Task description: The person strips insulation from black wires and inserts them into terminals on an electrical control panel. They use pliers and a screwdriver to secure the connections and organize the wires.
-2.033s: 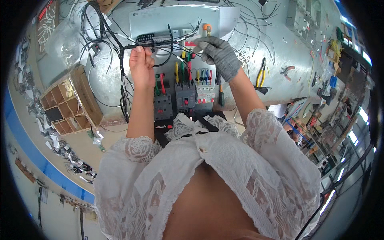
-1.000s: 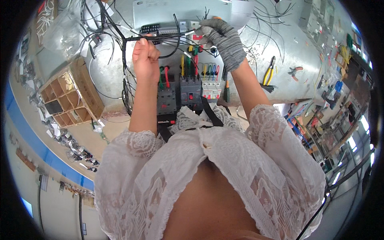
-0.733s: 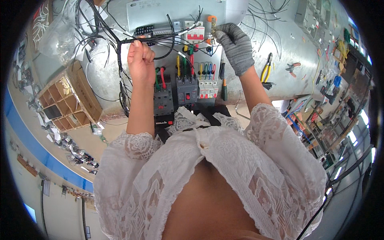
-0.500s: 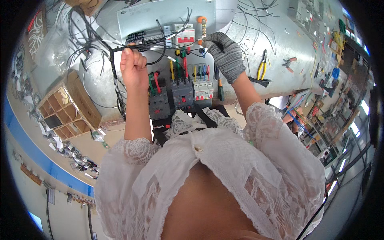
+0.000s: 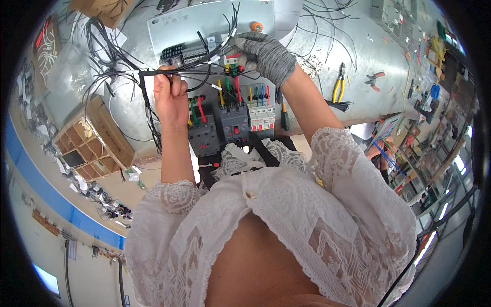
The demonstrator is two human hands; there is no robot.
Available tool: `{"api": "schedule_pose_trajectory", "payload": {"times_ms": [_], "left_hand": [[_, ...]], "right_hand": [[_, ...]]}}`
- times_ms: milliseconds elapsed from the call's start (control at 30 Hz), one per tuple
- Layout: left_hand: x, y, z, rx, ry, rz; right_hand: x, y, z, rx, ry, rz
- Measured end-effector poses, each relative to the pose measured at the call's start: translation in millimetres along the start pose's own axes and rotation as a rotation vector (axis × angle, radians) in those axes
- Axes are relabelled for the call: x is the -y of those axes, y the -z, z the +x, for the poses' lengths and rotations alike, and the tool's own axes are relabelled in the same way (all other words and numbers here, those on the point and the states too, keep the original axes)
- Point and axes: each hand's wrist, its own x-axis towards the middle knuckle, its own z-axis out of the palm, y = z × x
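Note:
My bare left hand (image 5: 170, 97) is closed around a bundle of black wires (image 5: 138, 77) at the left of a grey metal mounting panel (image 5: 204, 25). My right hand (image 5: 266, 53), in a grey knit glove, grips a screwdriver with an orange-capped handle (image 5: 257, 26) over the upper part of the panel, near a terminal strip (image 5: 176, 52). Below the hands sit dark circuit breakers (image 5: 220, 128) with red, yellow, green and blue wires going into their tops.
Yellow-handled pliers (image 5: 338, 84) and a red-handled tool (image 5: 374, 79) lie on the grey bench at the right. A wooden compartment box (image 5: 92, 140) stands at the left. Loose black wires spread across the bench, and cluttered shelves (image 5: 434, 77) line the far right.
Both hands have stayed at the top of the panel. The right hand shifted slightly left and down with the screwdriver; the left hand kept its hold on the wire bundle.

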Motion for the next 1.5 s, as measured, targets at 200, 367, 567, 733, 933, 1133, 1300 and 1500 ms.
{"api": "schedule_pose_trajectory", "payload": {"times_ms": [200,367,567,733,933,1133,1300,1500], "left_hand": [[1,-2,-2,0.009,0.015,0.017],[2,-2,-2,-0.034,0.011,0.059],[3,1,-1,-0.034,0.013,0.025],[5,5,-1,-0.037,0.014,0.028],[5,2,0,-0.030,0.004,0.030],[5,2,0,-0.034,0.008,0.013],[5,1,-1,-0.042,0.009,0.000],[4,1,-1,-0.029,0.004,0.009]], "right_hand": [[-2,-7,8,0.042,-0.034,0.044],[-3,-9,8,0.009,-0.048,0.112],[-8,-8,11,0.049,-0.028,0.203],[-6,-13,6,-0.002,-0.043,0.227],[-14,-4,8,0.028,-0.021,0.290],[-3,-2,0,0.016,0.013,0.381],[-11,4,6,0.028,0.086,0.268],[-11,6,1,0.065,0.099,0.236]]}}
